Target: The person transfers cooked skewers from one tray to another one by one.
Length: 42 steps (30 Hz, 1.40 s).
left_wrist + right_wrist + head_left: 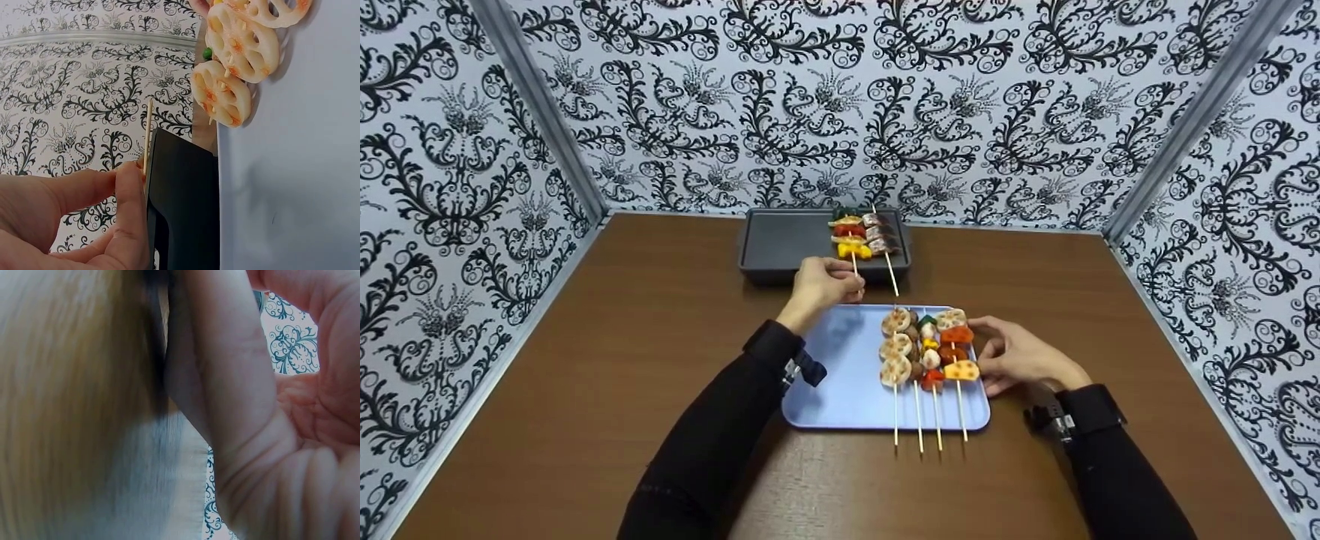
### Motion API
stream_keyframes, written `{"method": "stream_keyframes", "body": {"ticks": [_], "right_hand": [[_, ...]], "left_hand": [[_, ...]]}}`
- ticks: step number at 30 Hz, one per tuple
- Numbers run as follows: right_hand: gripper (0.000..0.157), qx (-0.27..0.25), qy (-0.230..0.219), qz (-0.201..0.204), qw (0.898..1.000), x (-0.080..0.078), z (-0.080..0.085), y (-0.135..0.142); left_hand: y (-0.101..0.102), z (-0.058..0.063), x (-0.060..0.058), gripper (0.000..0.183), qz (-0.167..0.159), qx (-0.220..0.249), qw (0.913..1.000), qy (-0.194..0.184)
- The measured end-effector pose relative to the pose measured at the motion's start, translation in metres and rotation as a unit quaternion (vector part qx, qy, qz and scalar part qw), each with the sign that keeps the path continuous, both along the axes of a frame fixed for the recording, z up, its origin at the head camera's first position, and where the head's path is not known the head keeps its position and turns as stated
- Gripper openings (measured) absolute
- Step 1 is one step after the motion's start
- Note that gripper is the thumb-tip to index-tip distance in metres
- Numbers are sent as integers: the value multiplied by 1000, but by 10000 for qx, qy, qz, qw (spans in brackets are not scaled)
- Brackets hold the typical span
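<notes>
My left hand point(826, 285) pinches the bare stick of a mixed vegetable skewer point(849, 232), with yellow, red and green pieces, between thumb and fingertips. The skewer's loaded part lies over the dark grill pan point(780, 232), beside a fish skewer point(877, 234). At the right rim of the light blue tray point(840, 375), my right hand point(1027, 356) holds the edge with bent fingers, close to the outermost skewer point(956, 352). Several skewers lie side by side on the tray, including a lotus root skewer point(895, 349). In the left wrist view, the pinched stick point(148, 135) points upward.
The pan stands behind the tray on a brown wooden table point(660, 322). Patterned wall panels point(840, 112) enclose the back and sides. The skewers' bare sticks point(919, 420) reach past the tray's near rim.
</notes>
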State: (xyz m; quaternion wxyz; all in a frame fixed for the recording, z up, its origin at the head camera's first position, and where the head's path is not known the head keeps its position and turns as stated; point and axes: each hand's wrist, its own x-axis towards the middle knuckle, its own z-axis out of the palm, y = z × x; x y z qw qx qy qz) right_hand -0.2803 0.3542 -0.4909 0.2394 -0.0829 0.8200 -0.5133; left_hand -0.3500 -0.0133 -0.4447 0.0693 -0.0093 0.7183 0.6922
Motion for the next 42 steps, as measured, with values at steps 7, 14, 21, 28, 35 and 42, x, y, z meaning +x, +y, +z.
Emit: {"method": "stream_keyframes", "body": {"ticks": [7, 14, 21, 28, 35, 42], "right_hand": [[89, 74, 49, 2, 10000, 0, 0, 0], [91, 86, 28, 4, 10000, 0, 0, -1], [91, -52, -21, 74, 10000, -1, -2, 0], [90, -11, 22, 49, 10000, 0, -1, -1], [87, 102, 54, 18, 9999, 0, 1, -2], [88, -14, 18, 13, 10000, 1, -1, -1]], "left_hand": [[-2, 0, -2, 47, -97, 305, 9995, -5], [-5, -1, 0, 49, -100, 365, 9993, -5], [-9, -2, 6, 51, -119, 558, 9983, 77], [-12, -4, 8, 51, -72, 529, 9986, 24], [-17, -1, 13, 55, -68, 536, 9985, 109], [-21, 1, 19, 56, -75, 549, 9984, 123]]}}
